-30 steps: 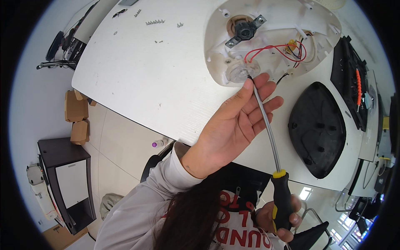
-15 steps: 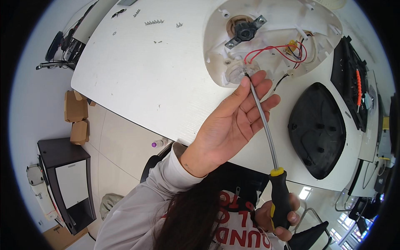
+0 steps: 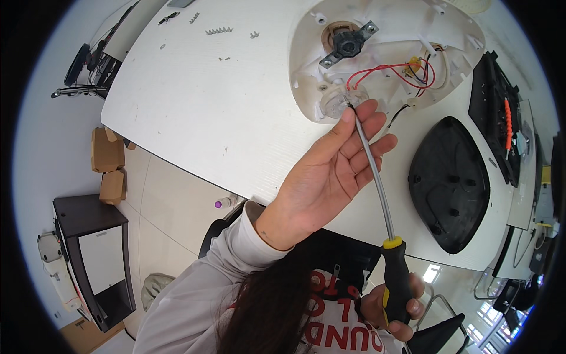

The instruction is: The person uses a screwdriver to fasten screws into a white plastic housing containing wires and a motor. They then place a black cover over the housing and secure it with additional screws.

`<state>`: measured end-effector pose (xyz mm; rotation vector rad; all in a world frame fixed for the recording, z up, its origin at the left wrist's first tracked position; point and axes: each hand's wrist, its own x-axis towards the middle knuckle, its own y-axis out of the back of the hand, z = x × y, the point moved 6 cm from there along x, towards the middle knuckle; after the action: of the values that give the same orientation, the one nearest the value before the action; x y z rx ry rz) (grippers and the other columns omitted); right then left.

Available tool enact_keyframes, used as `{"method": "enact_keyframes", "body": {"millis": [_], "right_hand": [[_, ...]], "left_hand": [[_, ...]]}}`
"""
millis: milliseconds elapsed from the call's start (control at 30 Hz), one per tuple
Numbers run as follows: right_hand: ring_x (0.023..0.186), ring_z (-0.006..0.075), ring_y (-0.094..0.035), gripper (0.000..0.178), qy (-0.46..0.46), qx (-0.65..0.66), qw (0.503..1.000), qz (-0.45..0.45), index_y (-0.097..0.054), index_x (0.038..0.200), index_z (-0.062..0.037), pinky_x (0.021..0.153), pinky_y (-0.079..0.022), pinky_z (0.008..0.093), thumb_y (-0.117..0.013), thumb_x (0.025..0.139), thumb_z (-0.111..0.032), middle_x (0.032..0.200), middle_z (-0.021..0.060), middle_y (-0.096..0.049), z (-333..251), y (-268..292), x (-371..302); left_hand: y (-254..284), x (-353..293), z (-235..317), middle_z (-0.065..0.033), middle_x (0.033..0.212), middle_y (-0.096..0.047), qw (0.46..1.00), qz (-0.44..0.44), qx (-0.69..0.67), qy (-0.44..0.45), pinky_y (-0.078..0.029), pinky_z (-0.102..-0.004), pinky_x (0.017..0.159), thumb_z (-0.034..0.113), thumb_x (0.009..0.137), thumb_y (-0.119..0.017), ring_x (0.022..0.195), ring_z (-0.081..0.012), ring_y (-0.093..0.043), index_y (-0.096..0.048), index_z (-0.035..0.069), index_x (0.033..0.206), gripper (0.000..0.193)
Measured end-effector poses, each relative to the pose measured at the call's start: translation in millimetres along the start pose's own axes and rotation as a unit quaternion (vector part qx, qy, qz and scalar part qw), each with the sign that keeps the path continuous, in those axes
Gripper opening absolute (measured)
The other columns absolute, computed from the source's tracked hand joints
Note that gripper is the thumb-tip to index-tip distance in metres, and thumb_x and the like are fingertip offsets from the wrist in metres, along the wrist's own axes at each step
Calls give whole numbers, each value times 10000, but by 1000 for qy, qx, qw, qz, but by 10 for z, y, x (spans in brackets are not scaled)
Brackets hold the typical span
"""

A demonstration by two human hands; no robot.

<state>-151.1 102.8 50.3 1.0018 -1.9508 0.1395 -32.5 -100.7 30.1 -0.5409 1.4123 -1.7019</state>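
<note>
My right hand (image 3: 415, 307) is wrapped round the black-and-yellow handle of a long screwdriver (image 3: 377, 183). Its metal shaft slants up and away to the left. At the far end, the thumb and forefinger of my left hand (image 3: 312, 183) pinch the shaft near its tip, the other fingers loosely curled, palm up. The tip points at a round translucent part (image 3: 335, 106) in the near left corner of a white plastic housing (image 3: 407, 35). Whether a screw sits on the tip cannot be made out. Red wires (image 3: 383, 68) run from this part across the housing.
In the housing sits a black bracket (image 3: 348, 44) with two metal-ended arms. A black curved cover (image 3: 451, 186) lies at the right, before an open black case (image 3: 495, 118). Small screws (image 3: 219, 30) are lined up at the far left of the white table (image 3: 194, 106).
</note>
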Motion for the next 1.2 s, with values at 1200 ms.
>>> {"method": "enact_keyframes", "body": {"millis": [1200], "right_hand": [[614, 155, -537, 616, -34, -5, 996, -78, -438, 1083, -184, 432, -402, 166, -828, 610, -250, 995, 98, -413, 60, -68, 381]], "left_hand": [[-203, -468, -382, -168, 1202, -519, 947, -158, 238, 145, -431, -334, 925, 156, 958, -350, 1138, -238, -502, -374, -10, 1304, 384]]}}
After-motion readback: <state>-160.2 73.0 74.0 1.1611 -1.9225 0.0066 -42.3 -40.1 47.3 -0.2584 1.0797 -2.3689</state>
